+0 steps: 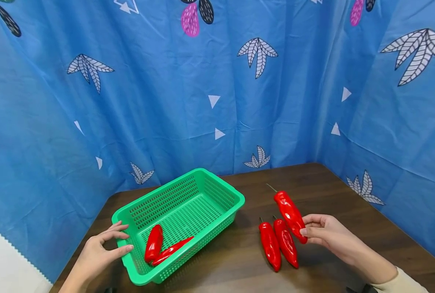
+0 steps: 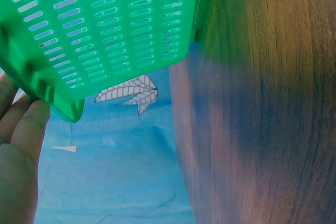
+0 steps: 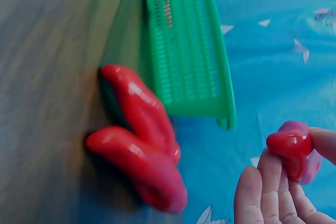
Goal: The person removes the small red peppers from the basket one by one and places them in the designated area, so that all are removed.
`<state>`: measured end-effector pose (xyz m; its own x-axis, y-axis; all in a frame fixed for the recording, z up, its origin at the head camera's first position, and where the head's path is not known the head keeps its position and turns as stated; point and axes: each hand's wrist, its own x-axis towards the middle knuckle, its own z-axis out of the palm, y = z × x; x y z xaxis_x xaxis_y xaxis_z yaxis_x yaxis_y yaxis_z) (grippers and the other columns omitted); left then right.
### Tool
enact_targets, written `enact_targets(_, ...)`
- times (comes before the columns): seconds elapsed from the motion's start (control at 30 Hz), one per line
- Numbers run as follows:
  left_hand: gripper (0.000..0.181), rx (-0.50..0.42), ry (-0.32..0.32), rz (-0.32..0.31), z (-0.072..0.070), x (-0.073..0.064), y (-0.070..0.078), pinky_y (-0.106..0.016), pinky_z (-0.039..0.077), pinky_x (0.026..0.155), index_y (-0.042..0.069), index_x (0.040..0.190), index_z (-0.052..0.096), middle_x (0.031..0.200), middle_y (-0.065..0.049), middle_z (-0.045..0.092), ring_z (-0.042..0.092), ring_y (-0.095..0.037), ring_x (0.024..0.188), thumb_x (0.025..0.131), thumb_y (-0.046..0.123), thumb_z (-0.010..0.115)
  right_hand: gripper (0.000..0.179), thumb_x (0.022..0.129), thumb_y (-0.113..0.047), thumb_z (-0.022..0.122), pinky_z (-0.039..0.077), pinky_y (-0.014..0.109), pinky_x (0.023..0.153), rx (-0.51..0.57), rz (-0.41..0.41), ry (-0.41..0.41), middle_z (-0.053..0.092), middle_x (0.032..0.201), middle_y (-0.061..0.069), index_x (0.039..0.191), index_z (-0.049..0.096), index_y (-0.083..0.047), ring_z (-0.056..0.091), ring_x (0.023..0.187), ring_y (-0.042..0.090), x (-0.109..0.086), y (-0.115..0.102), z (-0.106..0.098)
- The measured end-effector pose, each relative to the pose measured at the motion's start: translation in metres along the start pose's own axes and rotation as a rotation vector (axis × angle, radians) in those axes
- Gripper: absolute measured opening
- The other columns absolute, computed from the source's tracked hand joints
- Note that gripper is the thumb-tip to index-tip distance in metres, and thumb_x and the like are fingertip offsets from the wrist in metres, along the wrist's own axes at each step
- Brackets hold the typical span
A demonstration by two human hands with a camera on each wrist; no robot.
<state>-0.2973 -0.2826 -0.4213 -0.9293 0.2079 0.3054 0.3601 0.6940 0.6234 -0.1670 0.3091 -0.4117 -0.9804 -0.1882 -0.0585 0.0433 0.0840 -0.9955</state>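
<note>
Held to the right of the green basket (image 1: pixel 204 205), the red pepper (image 1: pixel 289 211) is, I judge, light, firm and slippery along its glossy skin, with a thin stem that could snap; its thick middle seems a steadier hold than the tapered end; my right hand (image 1: pixel 328 236) pinches that end, thumb and fingers parted only by its width. My left hand (image 1: pixel 94 253), fingers spread and loosely bent, rests on the rim at the basket's left end.
</note>
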Motion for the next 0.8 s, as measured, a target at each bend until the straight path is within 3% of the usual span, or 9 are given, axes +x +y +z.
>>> enact_targets(0.07,0.034,-0.002,0.001,0.005,-0.001,0.000,0.000,-0.052,0.048,0.098,0.011,0.105,0.075,0.134,-0.004,0.066,0.024,0.037,0.114,0.081,0.033,0.084,0.024,0.102,-0.012,0.055,0.060,0.030,0.087,0.001,0.011,0.018,0.069,0.104,-0.002,0.121,0.057,0.002,0.069,0.094,0.016,-0.004,0.005,-0.005)
enact_targets(0.27,0.032,0.013,-0.003,0.005,-0.002,0.000,-0.001,-0.029,0.051,0.092,0.013,0.104,0.075,0.132,-0.002,0.067,0.025,0.037,0.114,0.080,0.033,0.085,0.024,0.103,-0.013,0.053,0.059,0.031,0.090,0.040,0.067,0.008,0.069,0.107,-0.002,0.121,0.058,0.001,0.068,0.099,0.015,-0.016,0.020,-0.015)
enact_targets(0.33,0.032,0.017,-0.002,0.006,-0.002,0.001,-0.001,-0.030,0.051,0.092,0.013,0.104,0.076,0.132,0.001,0.067,0.025,0.037,0.114,0.080,0.034,0.085,0.024,0.103,-0.014,0.053,0.059,0.031,0.091,0.049,0.095,0.018,0.069,0.107,-0.002,0.120,0.057,0.001,0.068,0.099,0.015,-0.018,0.024,-0.016)
enact_targets(0.5,0.033,0.007,-0.004,0.004,-0.001,0.003,-0.001,-0.048,0.050,0.097,0.012,0.105,0.075,0.132,0.002,0.067,0.025,0.037,0.114,0.081,0.033,0.084,0.024,0.102,-0.015,0.055,0.060,0.033,0.089,0.061,0.138,0.029,0.069,0.104,0.000,0.118,0.058,0.003,0.069,0.096,0.015,-0.021,0.035,-0.016)
enact_targets(0.57,0.034,0.012,-0.006,-0.004,-0.001,0.003,-0.001,-0.049,0.050,0.097,0.012,0.105,0.075,0.132,0.004,0.066,0.024,0.037,0.114,0.081,0.034,0.084,0.023,0.102,-0.014,0.055,0.060,0.033,0.088,0.067,0.147,0.025,0.069,0.103,0.000,0.117,0.058,0.003,0.069,0.095,0.015,-0.022,0.039,-0.015)
enact_targets(0.67,0.033,0.011,-0.002,-0.001,-0.001,0.003,-0.002,-0.041,0.050,0.096,0.013,0.104,0.076,0.131,0.005,0.066,0.025,0.037,0.114,0.080,0.034,0.085,0.023,0.102,-0.014,0.055,0.060,0.032,0.086,0.066,0.163,0.030,0.069,0.101,0.000,0.116,0.058,0.003,0.069,0.092,0.015,-0.022,0.042,-0.016)
enact_targets(0.8,0.030,0.005,0.019,0.019,-0.001,0.002,-0.003,-0.017,0.044,0.089,0.014,0.102,0.076,0.128,0.013,0.067,0.028,0.036,0.115,0.079,0.032,0.086,0.024,0.102,-0.015,0.055,0.060,0.031,0.084,0.051,0.172,0.035,0.069,0.100,0.000,0.116,0.058,0.004,0.067,0.090,0.015,-0.021,0.046,-0.015)
